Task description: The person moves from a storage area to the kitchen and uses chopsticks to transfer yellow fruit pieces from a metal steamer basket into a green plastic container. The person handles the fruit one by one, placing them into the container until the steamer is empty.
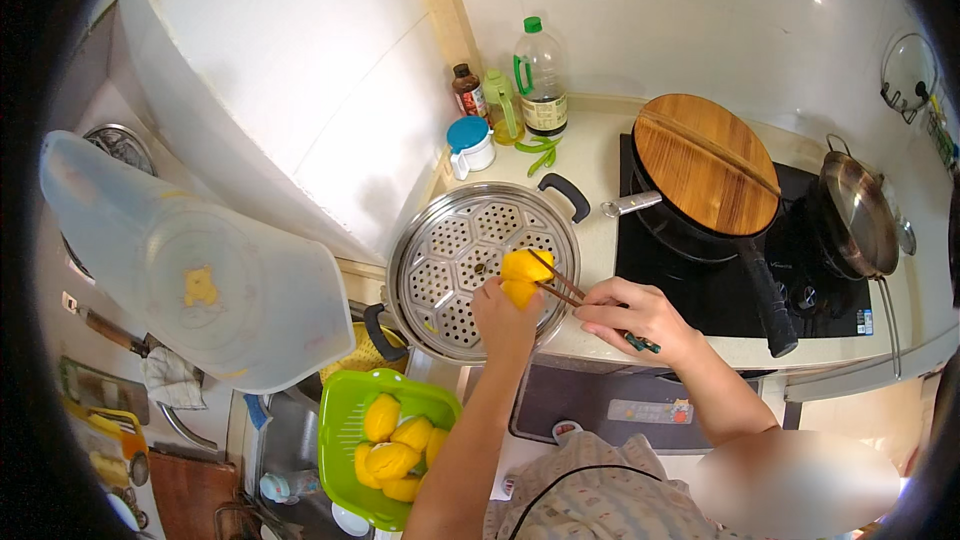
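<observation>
My left hand [504,326] reaches over a stainless-steel steamer pot [568,255] and grips a yellow piece of food [519,293], perhaps pumpkin. Brown chopsticks [566,287] are held in my right hand [634,313]. Their tips meet a second yellow piece [526,264] just above the first, against it. Whether the tips pinch or pierce that piece is hard to tell. Beneath both lies the perforated steamer plate [442,281]. A green plastic basket [334,457], left of my left forearm, contains several more yellow pieces [392,460]; the forearm covers its right side.
A wok with a wooden lid [705,165] and a steel pan [859,214] sit on the black cooktop [720,300]. Bottles such as the green-capped one [541,79], a blue-lidded jar [471,144] and green peppers [541,154] stand behind the steamer. A translucent plastic cover [247,277] juts in from the left.
</observation>
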Tool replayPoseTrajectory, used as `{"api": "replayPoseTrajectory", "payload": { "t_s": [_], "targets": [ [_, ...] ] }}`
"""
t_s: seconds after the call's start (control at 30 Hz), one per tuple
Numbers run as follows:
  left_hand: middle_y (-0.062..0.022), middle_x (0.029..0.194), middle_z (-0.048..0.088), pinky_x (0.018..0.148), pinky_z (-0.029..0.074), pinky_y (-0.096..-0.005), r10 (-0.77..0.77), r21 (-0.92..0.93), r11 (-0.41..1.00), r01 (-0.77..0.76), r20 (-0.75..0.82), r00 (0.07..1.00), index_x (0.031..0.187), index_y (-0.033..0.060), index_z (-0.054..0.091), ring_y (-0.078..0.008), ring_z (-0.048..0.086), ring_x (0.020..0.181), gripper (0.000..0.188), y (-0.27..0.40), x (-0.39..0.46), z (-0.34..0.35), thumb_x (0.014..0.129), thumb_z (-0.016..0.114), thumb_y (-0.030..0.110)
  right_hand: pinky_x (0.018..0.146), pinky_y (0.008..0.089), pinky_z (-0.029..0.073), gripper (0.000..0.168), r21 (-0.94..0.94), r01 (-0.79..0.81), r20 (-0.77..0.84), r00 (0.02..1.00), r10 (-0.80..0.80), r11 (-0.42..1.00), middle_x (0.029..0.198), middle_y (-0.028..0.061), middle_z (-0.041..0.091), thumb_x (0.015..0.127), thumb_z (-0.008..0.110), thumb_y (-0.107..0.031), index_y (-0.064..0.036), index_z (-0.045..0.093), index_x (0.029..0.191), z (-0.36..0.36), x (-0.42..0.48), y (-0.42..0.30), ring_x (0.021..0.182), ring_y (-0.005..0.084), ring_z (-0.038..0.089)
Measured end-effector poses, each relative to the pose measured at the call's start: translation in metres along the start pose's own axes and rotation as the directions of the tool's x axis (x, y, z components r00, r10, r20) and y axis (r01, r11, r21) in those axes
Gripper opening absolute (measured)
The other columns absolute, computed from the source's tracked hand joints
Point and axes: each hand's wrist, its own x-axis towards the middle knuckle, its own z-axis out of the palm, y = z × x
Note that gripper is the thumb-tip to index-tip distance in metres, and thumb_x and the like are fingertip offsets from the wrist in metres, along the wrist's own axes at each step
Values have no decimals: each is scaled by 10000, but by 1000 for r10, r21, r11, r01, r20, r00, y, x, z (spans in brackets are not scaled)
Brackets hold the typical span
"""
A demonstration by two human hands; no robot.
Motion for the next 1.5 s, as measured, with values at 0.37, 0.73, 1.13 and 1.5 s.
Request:
{"api": "replayPoseTrajectory", "payload": {
  "t_s": [0.37,0.73,1.13,1.5],
  "targets": [
    [-171,962,496,831,383,-410,-50,-35,998,51,44,998,968,-4,496,-337,476,929,435,-15,8,11,620,691,171,585,302,493,119,154,-77,44,997,71,985,821,104,587,736,659,-44,-11,622,844,-10,6,14,672,241,594],
    [-169,959,490,818,393,-391,-68,-86,993,87,209,976,925,-2,513,-318,475,919,374,-15,14,-8,622,684,134,545,259,491,109,143,-66,-67,995,76,987,804,105,628,704,677,-10,1,656,811,-10,-1,27,647,194,609],
    [-157,994,461,857,352,-408,-8,-27,1000,11,94,996,988,11,478,-327,435,968,458,-13,4,-3,619,717,142,520,285,457,125,161,5,69,997,-16,987,764,79,595,706,682,-50,-18,625,812,-11,4,12,613,218,582],
    [-147,927,475,810,378,-390,29,8,1000,-30,73,997,956,-2,490,-319,454,910,447,-22,3,-2,606,723,151,519,299,460,83,219,-20,79,997,3,976,752,91,584,736,660,-38,-19,613,801,-14,13,15,599,231,570]
  ]
}}
